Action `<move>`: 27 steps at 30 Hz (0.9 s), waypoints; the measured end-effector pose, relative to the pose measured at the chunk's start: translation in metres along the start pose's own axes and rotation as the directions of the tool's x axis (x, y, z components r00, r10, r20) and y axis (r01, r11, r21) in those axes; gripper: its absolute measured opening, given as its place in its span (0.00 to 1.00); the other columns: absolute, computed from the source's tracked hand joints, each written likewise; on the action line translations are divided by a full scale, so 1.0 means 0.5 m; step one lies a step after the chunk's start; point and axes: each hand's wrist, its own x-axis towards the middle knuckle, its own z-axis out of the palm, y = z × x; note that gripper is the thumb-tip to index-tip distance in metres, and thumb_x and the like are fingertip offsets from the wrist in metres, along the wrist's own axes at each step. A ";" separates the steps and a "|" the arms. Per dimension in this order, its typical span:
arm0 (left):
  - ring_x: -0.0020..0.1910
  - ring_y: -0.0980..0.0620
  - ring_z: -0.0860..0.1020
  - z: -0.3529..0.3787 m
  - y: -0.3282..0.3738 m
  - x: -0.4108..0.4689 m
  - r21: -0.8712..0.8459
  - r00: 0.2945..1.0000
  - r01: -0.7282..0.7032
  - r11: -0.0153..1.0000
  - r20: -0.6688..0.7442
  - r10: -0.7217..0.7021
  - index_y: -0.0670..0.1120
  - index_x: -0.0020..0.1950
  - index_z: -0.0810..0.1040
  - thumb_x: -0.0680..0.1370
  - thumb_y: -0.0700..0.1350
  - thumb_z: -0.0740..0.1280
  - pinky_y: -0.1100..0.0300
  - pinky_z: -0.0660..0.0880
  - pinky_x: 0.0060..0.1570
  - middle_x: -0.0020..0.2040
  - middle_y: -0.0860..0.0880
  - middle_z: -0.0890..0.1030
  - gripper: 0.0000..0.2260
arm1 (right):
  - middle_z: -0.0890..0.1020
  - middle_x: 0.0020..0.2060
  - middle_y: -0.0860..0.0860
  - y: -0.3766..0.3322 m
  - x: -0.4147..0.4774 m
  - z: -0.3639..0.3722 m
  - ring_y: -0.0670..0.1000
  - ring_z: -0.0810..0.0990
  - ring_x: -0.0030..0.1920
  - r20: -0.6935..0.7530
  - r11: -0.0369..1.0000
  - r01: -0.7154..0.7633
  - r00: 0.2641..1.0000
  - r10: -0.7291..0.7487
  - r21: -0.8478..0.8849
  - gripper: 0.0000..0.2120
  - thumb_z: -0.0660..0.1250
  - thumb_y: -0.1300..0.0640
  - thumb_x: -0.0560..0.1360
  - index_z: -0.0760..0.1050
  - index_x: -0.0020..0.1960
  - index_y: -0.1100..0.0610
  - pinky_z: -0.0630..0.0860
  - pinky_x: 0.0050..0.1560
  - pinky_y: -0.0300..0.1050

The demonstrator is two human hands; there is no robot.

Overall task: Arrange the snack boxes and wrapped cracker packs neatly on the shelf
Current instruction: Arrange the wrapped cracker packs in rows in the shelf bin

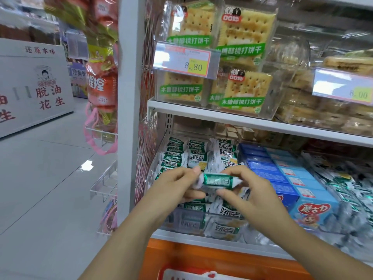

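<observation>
Two hands hold one green-and-white wrapped cracker pack (pixel 219 181) above the lower shelf (pixel 201 238): the left hand (pixel 177 188) pinches its left end, the right hand (pixel 250 190) pinches its right end. More packs (pixel 193 156) fill the clear bin below, just beside blue snack boxes (pixel 290 176).

A cracker pack (pixel 217 180) is held between both hands above a bin (pixel 201 227) of packs; snack boxes (pixel 282 174) are lined up just right.

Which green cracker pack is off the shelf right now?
The cracker pack pinched between the left hand and right hand, lifted in front of the lower shelf; the other packs all lie piled on it.
</observation>
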 end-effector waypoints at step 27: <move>0.69 0.53 0.68 0.114 -0.058 0.065 0.626 0.983 -0.183 0.758 0.100 0.155 0.51 0.78 0.53 0.82 0.49 0.57 0.69 0.61 0.56 0.72 0.49 0.69 0.25 | 0.63 0.73 0.41 0.153 0.026 -0.051 0.45 0.58 0.73 0.214 0.880 0.031 0.973 0.081 -0.473 0.21 0.57 0.46 0.79 0.63 0.72 0.44 0.47 0.75 0.50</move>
